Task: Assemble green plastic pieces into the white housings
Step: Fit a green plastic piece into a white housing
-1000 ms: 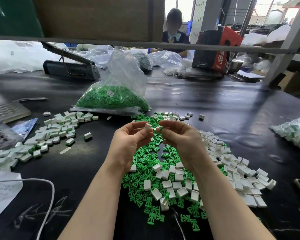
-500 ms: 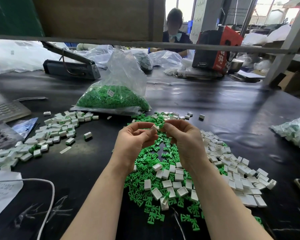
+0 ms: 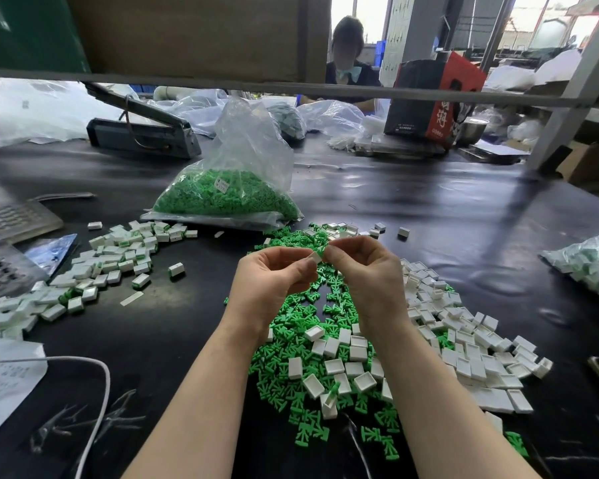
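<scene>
Where the two forearms meet above the black tabletop (image 3: pixel 429 209), the left hand (image 3: pixel 274 274) pinches one white housing (image 3: pixel 316 256) at its fingertips, and the right hand (image 3: pixel 370 267) pinches one green plastic piece (image 3: pixel 321 251) against it, the two parts touching between the thumbs. Both hands have curled fingers closed on their parts. Under and just beyond the wrists lies a single spread of loose green pieces (image 3: pixel 308 371), too many to count, with about a dozen empty housings (image 3: pixel 355 354) lying on top of it. To the right, a second heap of open white housings (image 3: pixel 471 350) runs off toward the table edge, also beyond counting. To the left and farther off sits one scatter of finished housings with green showing (image 3: pixel 118 257). Compared with half a second ago, the hands have closed slightly together, and the green piece now sits against the housing's mouth rather than apart from it; the heaps have not shifted. Farther back stands one clear bag of green pieces (image 3: pixel 232 191), and a second bag of mixed white and green parts (image 3: pixel 592 264) lies at the right edge. Behind the first bag rests one dark heat sealer (image 3: pixel 142 133), and across the table another person (image 3: pixel 348 63) sits.
</scene>
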### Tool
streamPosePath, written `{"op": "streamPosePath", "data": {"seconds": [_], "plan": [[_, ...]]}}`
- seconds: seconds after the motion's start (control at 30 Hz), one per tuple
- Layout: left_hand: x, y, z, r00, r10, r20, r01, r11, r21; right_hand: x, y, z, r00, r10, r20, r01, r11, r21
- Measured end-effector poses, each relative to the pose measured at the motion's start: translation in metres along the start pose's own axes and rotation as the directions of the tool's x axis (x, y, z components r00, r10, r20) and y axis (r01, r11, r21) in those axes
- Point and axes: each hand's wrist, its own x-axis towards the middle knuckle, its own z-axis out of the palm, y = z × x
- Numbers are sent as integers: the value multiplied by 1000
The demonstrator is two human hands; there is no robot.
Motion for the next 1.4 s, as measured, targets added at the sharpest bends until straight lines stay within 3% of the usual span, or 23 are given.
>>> {"op": "streamPosePath", "data": {"seconds": [0.4,0.57,0.7,0.93,1.4], "plan": [[4,-4,-7,999,-2,-35,1,1000,-27,0,1,-1,991,-26,134,29,999,-22],[6,-5,-9,1000,17,-13,-17,999,27,3,2,-8,967,103,233,-50,973,-224],[7,-9,-9,999,37,8,-38,989,144,3,4,-10,931,115,345,75,867,-492],[9,-11,-17,984,-51,172,-30,899,437,3,6,-10,913,124,390,73,888,-454],[10,-14,-20,973,6,230,-130,840,526,4,9,-14,840,269,472,73,805,-588]]}}
